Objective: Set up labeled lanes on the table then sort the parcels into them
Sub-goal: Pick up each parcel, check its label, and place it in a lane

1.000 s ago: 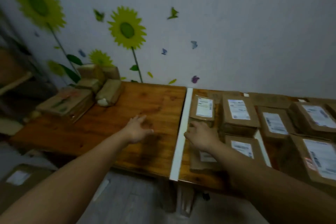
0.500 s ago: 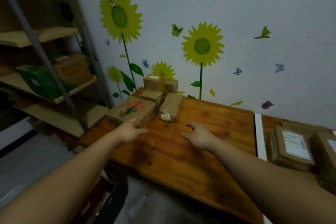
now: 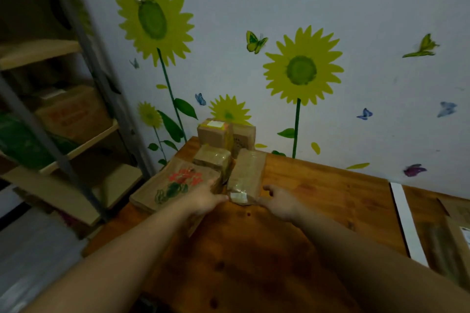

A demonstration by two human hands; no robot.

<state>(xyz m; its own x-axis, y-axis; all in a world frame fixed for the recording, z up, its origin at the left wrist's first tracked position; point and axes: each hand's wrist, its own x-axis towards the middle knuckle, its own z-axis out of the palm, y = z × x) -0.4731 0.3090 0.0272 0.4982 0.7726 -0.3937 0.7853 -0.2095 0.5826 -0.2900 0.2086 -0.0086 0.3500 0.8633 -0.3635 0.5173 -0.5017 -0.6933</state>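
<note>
1. Both bare forearms reach forward from the bottom corners of the view and converge toward the far left corner of the table (image 3: 318,185).
2. The left hand (image 3: 203,201) lies palm down, fingers stretched forward and slightly right, fingertips at the near end of a parcel (image 3: 245,176); whether they touch it cannot be told.
3. The right hand (image 3: 279,201) is palm down just right of that same parcel, fingers spread and loosely curled, thumb pointing left toward the parcel's near end.
4. Neither hand closes on anything; the two hands are near each other, apart.
</note>
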